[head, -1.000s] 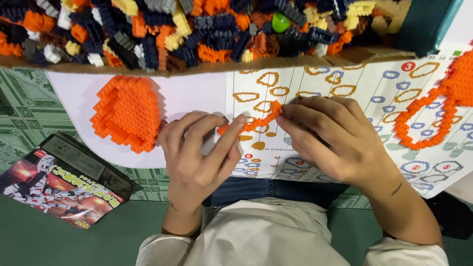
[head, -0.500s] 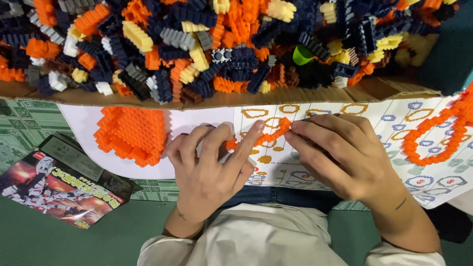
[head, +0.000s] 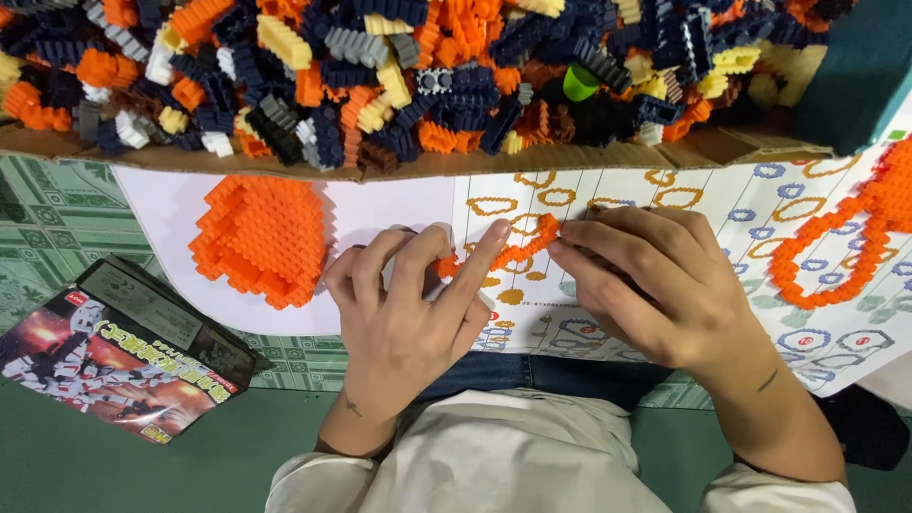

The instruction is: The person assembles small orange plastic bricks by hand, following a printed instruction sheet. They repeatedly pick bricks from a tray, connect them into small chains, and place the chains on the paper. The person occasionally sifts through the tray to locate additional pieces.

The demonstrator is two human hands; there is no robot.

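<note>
Both hands pinch a short strip of small orange bricks (head: 521, 249) over a white instruction sheet (head: 703, 218). My left hand (head: 413, 318) grips the strip's lower left end, with the index finger laid along it. My right hand (head: 655, 285) holds the upper right end between fingertips. A flat, heart-like slab of orange bricks (head: 261, 237) lies on the sheet left of my left hand.
A cardboard tray (head: 237, 161) piled with several orange, dark blue, grey and yellow bricks runs across the top. A curved orange brick chain (head: 836, 256) lies at the right. A dark printed booklet (head: 119, 351) rests at lower left on the green mat.
The view has tilted up, showing more of the brick pile. Both hands stay on the orange strip, and their grip has barely changed.
</note>
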